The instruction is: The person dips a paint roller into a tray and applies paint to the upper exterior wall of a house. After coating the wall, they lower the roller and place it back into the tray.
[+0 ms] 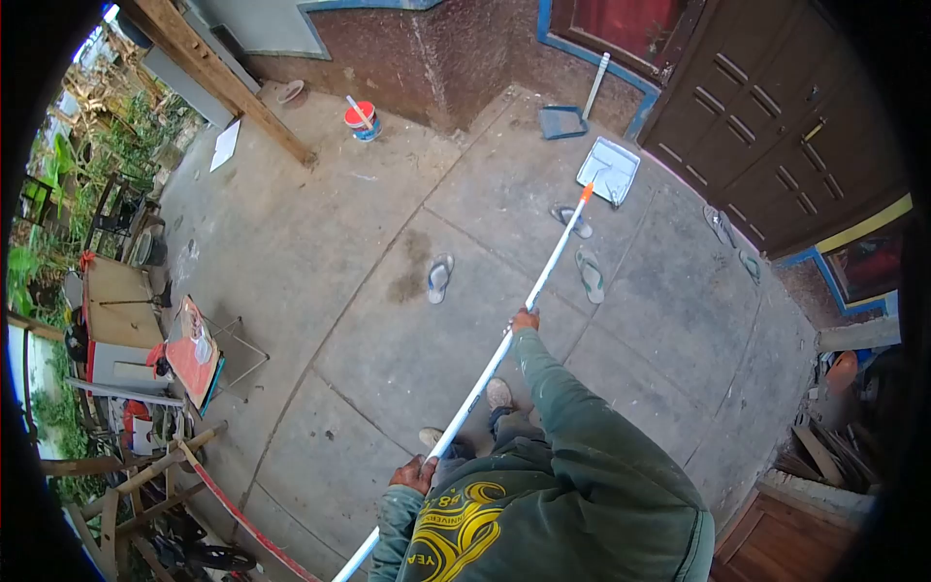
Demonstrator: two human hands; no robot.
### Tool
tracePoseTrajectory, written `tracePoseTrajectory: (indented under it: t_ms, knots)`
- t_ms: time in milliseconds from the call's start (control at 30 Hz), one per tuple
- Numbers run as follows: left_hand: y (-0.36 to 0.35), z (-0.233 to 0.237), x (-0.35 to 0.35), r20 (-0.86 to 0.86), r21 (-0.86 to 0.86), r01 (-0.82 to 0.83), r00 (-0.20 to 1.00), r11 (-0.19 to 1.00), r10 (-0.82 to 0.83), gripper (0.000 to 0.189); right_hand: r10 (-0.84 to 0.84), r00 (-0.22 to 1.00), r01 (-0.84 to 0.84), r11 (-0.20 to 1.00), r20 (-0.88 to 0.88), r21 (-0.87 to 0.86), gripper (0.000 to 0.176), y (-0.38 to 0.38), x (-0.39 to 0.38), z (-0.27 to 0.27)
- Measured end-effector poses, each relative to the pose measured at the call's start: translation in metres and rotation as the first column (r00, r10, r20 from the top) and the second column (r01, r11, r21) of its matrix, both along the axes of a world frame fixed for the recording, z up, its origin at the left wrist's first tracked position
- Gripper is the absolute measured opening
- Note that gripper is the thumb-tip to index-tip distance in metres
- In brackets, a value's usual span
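A long white pole [485,373] with an orange end runs diagonally from the bottom left toward the upper right. My right hand [525,319] is wrapped around its middle with the arm stretched forward. Lower down, close to my body, my left hand [415,474] grips the same pole. Its orange end lies at a paint tray [626,163] on the floor, where a thin roller frame shows; the roller itself is hard to make out. Grey flip-flops lie near the tray, including one slipper [590,274] just right of the pole and another slipper [439,278] to its left.
A dustpan [562,122] with a long handle stands by the wall. A red-and-blue bucket [363,121] sits further left near a wooden post [218,82]. Brown doors [776,116] are at right. A folding table [192,354] and wooden poles stand at left.
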State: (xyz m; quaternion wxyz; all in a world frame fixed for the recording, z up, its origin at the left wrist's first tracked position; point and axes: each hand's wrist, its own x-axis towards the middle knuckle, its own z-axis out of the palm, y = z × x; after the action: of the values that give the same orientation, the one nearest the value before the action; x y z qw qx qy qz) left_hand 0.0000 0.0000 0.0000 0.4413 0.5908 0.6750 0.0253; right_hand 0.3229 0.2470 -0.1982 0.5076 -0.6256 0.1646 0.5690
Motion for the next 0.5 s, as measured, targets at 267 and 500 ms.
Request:
tracePoseTrajectory:
  t_ms: [267,500]
  knots:
    - [-0.063,0.031,-0.041,-0.048,-0.014,-0.04,0.998,0.999,0.04,0.043,0.022,0.998,-0.017,0.996,-0.056,0.089,0.062,-0.082,-0.051,0.01]
    - [-0.056,0.014,-0.03,-0.105,0.003,0.008,0.994,1.0,-0.008,0.047,0.053,0.998,-0.049,0.995,-0.038,0.086,0.059,-0.066,-0.032,-0.006]
